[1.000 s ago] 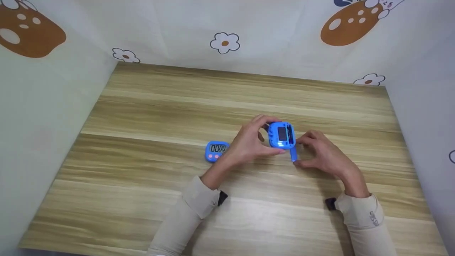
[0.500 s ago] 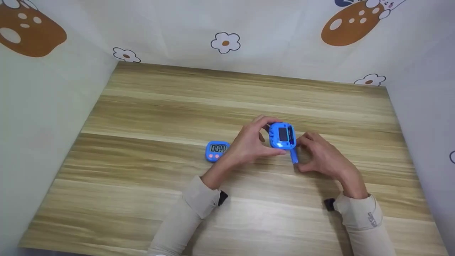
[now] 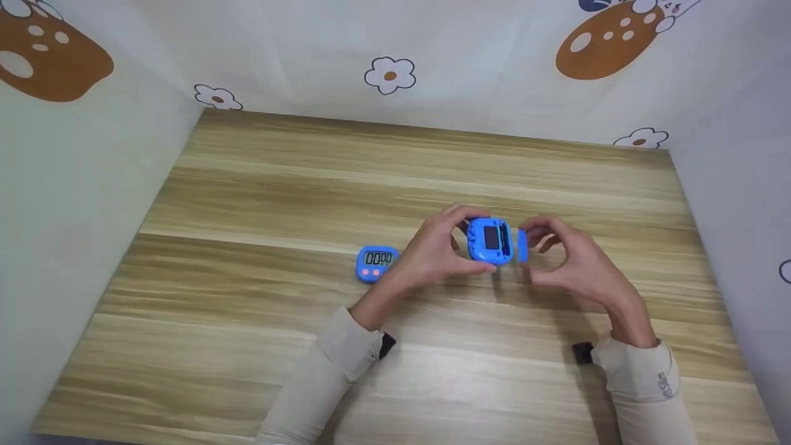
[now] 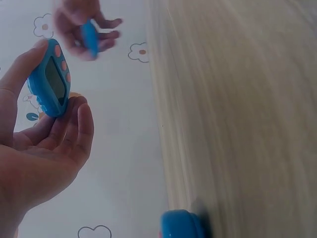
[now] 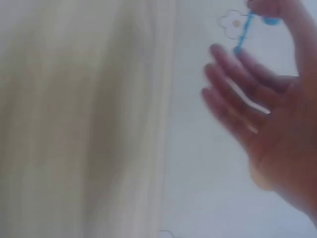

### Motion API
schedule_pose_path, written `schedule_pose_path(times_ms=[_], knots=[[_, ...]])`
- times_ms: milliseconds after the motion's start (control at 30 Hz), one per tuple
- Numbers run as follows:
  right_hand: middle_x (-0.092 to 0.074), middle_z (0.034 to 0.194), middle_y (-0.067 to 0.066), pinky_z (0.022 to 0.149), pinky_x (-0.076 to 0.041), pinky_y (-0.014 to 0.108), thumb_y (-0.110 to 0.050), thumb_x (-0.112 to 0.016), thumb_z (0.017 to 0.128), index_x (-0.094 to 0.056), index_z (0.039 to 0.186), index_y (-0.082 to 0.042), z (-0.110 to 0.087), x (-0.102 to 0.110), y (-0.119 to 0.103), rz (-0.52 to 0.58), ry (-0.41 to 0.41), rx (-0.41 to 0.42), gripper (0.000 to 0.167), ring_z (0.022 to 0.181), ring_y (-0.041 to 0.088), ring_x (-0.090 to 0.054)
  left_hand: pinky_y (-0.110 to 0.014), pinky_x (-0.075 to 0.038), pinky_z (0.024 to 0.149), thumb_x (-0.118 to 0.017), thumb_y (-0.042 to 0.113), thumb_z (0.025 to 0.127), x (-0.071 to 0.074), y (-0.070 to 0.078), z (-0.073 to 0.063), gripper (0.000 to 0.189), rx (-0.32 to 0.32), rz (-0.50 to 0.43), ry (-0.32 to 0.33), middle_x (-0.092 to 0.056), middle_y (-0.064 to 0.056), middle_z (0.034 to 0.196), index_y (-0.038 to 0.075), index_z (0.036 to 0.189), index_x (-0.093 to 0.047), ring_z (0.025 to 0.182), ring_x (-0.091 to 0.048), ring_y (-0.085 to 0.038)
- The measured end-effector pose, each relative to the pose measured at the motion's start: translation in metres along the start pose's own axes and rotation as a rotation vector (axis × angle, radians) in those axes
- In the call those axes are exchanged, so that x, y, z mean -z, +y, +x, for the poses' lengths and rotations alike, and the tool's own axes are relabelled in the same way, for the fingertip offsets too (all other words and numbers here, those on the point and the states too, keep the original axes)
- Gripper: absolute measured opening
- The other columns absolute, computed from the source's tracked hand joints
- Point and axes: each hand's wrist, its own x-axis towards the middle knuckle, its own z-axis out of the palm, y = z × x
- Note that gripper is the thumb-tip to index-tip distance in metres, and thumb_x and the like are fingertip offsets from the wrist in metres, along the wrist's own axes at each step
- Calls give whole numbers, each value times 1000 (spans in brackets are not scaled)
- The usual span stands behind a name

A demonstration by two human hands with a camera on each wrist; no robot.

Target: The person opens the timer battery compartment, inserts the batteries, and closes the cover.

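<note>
My left hand [image 3: 432, 247] grips a blue digital timer [image 3: 481, 252] by its top and bottom edges, with the back turned up toward the head camera. Along the right side of that back, the narrow battery compartment [image 3: 505, 240] lies uncovered, and dark contents show in it. Just right of the timer, my right hand [image 3: 578, 262] pinches a slim blue battery cover [image 3: 523, 246] upright between thumb and fingertips. A small gap separates cover and timer. In the left wrist view the held timer's screen and pink buttons [image 4: 64, 65] face away from the palm.
A second blue timer [image 3: 372, 264] lies face up on the wooden table [image 3: 296, 185], its display reading zeros and its right edge hidden behind my left forearm. Patterned white cloth [image 3: 469, 68] closes off the back and sides of the table.
My right hand has turned the battery cover and moved it up and slightly right, from below the timer's lower right corner to beside its right edge. My left hand has barely moved.
</note>
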Motion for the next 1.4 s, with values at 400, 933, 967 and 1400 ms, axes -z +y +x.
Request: schedule_pose_path(times_ms=[400, 933, 967, 1400], knots=[[-60, 100, 15, 88, -48, 30, 11, -80, 71, -53, 127, 4, -1, 3, -49, 272, 8, 33, 63, 92, 33, -57, -35, -53, 73, -89, 33, 71, -6, -1, -4, 74, -41, 10, -30, -55, 8, 112, 11, 133, -55, 99, -52, -11], [-62, 101, 20, 89, -50, 25, 7, -79, 76, -57, 126, 6, -4, 8, -50, 310, 10, 16, 55, 92, 34, -62, -39, -53, 76, -89, 36, 72, -6, 3, -2, 73, -9, 1, -19, -56, 10, 118, 14, 133, -55, 99, -52, -10], [-62, 101, 20, 90, -50, 26, 7, -79, 77, -57, 127, 6, -4, 8, -50, 315, 11, 11, 55, 92, 33, -62, -39, -53, 76, -89, 36, 72, -7, 3, -2, 73, -10, -1, -17, -56, 10, 118, 14, 133, -55, 100, -52, -10], [-63, 102, 22, 91, -50, 33, 8, -78, 77, -61, 128, 3, -5, 5, -37, 401, 32, -32, 54, 93, 32, -62, -30, -54, 71, -88, 43, 70, -7, 3, -2, 74, -42, 18, 5, -57, 9, 118, 14, 131, -57, 98, -53, -8]])
